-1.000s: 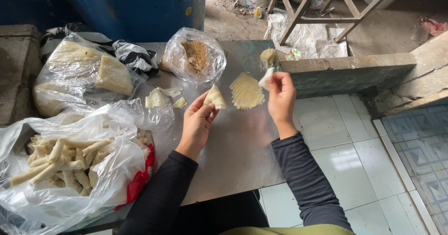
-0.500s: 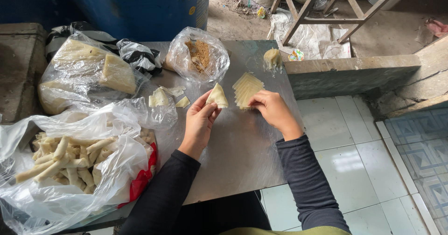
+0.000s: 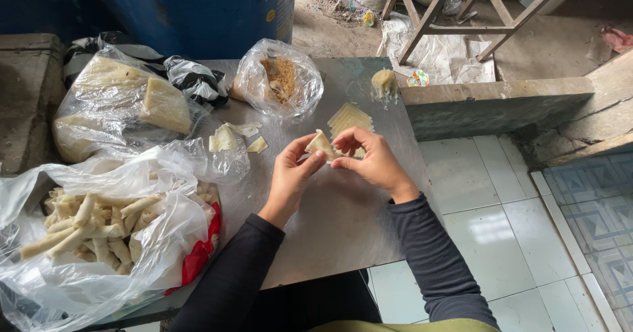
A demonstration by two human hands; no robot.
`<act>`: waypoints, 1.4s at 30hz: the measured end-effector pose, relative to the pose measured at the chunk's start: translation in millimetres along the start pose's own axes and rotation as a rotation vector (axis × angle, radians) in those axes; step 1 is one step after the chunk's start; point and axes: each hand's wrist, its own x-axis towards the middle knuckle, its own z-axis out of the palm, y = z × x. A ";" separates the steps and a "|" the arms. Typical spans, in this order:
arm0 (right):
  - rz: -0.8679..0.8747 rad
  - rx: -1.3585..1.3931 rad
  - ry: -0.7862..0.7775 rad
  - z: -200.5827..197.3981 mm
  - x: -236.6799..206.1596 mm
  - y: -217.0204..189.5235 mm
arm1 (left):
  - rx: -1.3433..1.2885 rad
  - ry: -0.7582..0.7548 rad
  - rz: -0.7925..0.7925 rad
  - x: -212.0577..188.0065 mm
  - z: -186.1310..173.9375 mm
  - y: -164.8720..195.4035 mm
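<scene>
Both hands meet over the dull grey metal worktop (image 3: 330,220), fingers curled in and pinched on a small, pale, triangular folded pastry wrapper (image 3: 320,143). The left hand (image 3: 292,177) grips its lower edge between thumb and fingertips, while the right hand (image 3: 370,160) closes on its right side, thumb and forefinger pressed to the thin dough. The piece is held just above the worktop, near its middle.

Just behind the right hand lies a fanned stack of flat, pale yellow wrapper sheets (image 3: 349,118), partly hidden by the fingers. Farther back sits a soft lump of pale dough (image 3: 384,81) near the worktop's far edge. A crinkled clear plastic bag of brown, crumbly filling (image 3: 280,78) stands behind the left hand. A few cut wrapper scraps (image 3: 234,137) lie to the left of it. At the near left, a wide, glossy clear plastic bag of pale, finger-shaped rolls (image 3: 92,230) is open, with red plastic showing beneath. Behind it rests another clear bag holding blocks of stacked yellowish sheets (image 3: 125,104).
</scene>
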 end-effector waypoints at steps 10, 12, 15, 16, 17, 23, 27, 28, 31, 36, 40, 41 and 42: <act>0.181 0.433 -0.058 10.6 -1.4 17.9 | -0.012 -0.041 0.001 0.3 -1.9 0.4; 0.162 0.433 -0.009 13.1 -1.1 27.2 | 0.000 -0.019 0.000 0.2 -1.8 -0.5; 0.160 0.521 0.071 15.1 0.0 43.0 | 0.005 -0.025 0.019 0.7 -2.2 -1.7; 0.164 0.564 0.100 14.4 0.1 48.3 | 0.002 -0.031 0.022 1.0 -2.7 -1.9; 0.210 0.666 0.142 12.0 0.9 53.4 | 0.000 -0.037 0.026 1.3 -3.4 -2.0; 0.252 1.020 0.445 -20.4 9.7 68.8 | -0.335 0.058 -0.100 6.2 -10.0 0.8; 0.072 0.296 0.533 -32.4 5.8 57.0 | -0.374 0.125 -0.096 7.5 -13.6 0.8; 0.018 0.004 0.486 -33.4 4.2 50.7 | -0.375 0.132 -0.086 8.2 -14.2 0.4; 0.169 -0.303 0.115 -31.7 -1.7 30.6 | -0.396 0.136 -0.057 10.2 -16.3 -1.0; 0.195 -0.265 -0.021 -29.3 -5.1 13.3 | -0.380 0.130 -0.055 11.2 -17.5 -4.1; 0.167 -0.270 -0.021 -29.2 -4.9 14.7 | -0.381 0.127 -0.050 10.9 -17.5 -4.7; 0.148 -0.268 -0.028 -29.2 -4.6 16.0 | -0.381 0.124 -0.050 10.9 -17.1 -4.7; 0.130 -0.266 -0.033 -28.9 -4.3 17.3 | -0.378 0.121 -0.052 11.0 -16.8 -4.6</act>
